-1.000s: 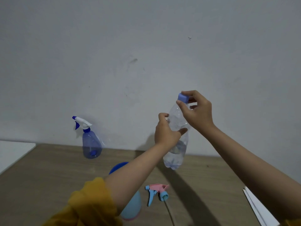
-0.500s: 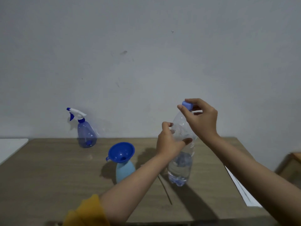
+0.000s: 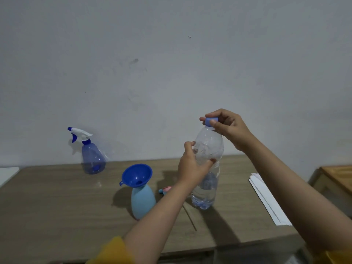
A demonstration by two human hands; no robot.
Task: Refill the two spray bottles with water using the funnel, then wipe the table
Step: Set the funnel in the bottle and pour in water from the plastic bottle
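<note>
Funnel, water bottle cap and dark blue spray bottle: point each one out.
Funnel [image 3: 137, 175]: head view, inner bowl wall.
Water bottle cap [image 3: 209, 121]: head view, side of the cap.
Dark blue spray bottle [image 3: 93, 159]: head view, translucent body.

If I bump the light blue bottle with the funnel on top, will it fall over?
Probably easily. The funnel sits wide and tilted in the narrow neck of the light blue bottle, so it looks top-heavy. The bottle seems to be thin plastic; if still empty, it is likely light and would slide or tip. The funnel just rests there, so it may pop off first.
</note>
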